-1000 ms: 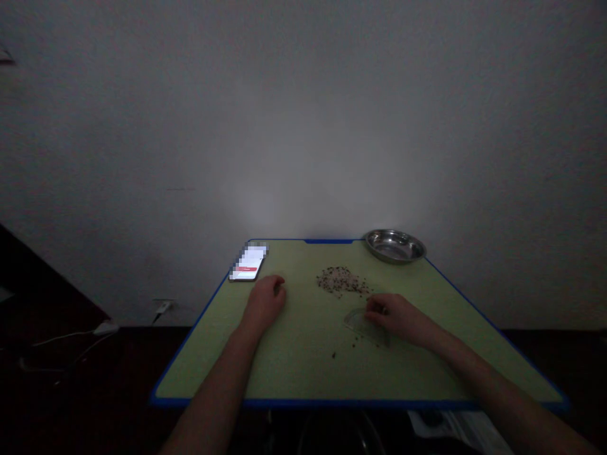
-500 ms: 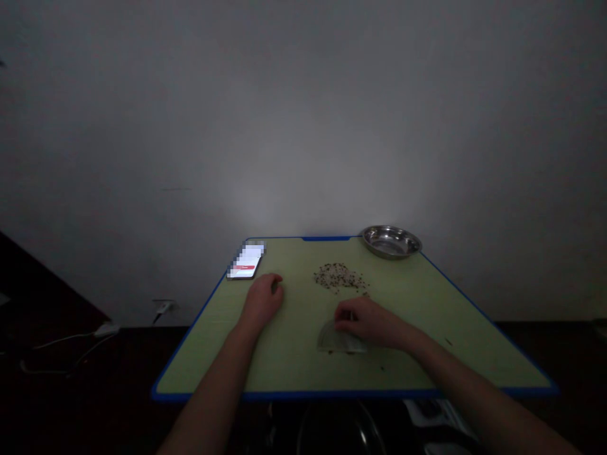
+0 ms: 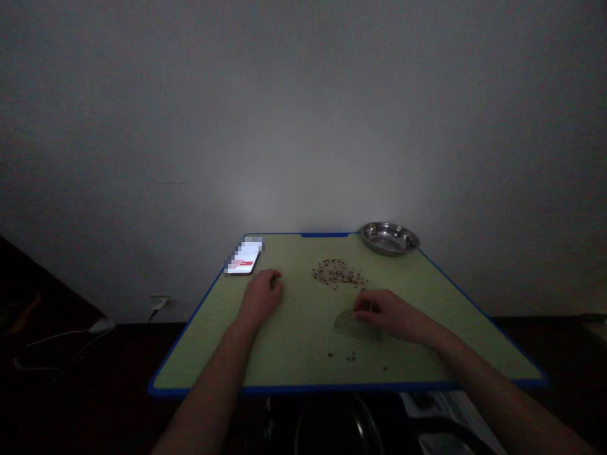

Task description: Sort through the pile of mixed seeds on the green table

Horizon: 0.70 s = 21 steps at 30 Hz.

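Note:
In my right hand (image 3: 386,313) is a clear half-round protractor (image 3: 351,327), pinched at its curved side between thumb and fingers. Its straight edge faces me. A few dark beans (image 3: 351,358) lie on the table on the near side of it. Beyond my right hand spreads a heap of pale grains mixed with dark beans (image 3: 337,273). My left hand (image 3: 262,294) rests on the table left of the heap, its fingers loosely curled. Nothing shows in it, though the inner side of the fingers is partly hidden.
A round steel bowl (image 3: 389,239) stands at the table's far right corner. At the far left lies a phone (image 3: 244,258) with its screen lit. The green table (image 3: 284,360) has a blue rim and meets a grey wall. Below its near edge is a dark round-rimmed object (image 3: 339,426).
My right hand has moved right and slightly away from me with the protractor, uncovering several dark beans near the front edge. The left hand has stayed in place; the view has shifted slightly.

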Available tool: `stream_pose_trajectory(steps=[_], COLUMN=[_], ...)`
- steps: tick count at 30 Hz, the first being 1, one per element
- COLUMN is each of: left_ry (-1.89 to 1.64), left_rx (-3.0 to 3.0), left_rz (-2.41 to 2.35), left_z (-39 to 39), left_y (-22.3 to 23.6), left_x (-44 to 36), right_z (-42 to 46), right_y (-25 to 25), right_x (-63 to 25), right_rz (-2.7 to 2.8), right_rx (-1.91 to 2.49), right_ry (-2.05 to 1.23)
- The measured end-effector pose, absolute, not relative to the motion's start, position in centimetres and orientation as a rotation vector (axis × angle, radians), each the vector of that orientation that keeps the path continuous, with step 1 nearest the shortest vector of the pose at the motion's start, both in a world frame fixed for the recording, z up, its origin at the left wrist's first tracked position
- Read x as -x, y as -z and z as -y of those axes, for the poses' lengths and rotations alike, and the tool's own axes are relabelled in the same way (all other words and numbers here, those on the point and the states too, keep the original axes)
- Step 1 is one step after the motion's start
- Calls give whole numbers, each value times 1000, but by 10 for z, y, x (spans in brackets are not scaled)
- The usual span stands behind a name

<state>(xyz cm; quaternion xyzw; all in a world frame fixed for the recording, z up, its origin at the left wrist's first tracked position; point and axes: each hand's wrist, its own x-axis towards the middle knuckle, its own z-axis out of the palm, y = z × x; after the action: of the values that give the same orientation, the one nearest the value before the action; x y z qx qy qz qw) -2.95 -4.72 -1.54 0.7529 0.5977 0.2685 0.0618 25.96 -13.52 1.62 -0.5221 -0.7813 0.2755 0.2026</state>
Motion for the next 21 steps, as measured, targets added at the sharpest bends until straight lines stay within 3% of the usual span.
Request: stream_pose_trajectory(steps=[8, 21], left_ry=[-794, -675], left_rx=[-2301, -2542], left_rz=[-1814, -1859], left_z=[47, 54], left_y=[13, 14], left_x=[28, 24], right_z=[187, 206], right_y=[8, 23], right_x=[-310, -261], right_rz=[1891, 1769], right_rx=[1707, 1793], right_ry=[-620, -461])
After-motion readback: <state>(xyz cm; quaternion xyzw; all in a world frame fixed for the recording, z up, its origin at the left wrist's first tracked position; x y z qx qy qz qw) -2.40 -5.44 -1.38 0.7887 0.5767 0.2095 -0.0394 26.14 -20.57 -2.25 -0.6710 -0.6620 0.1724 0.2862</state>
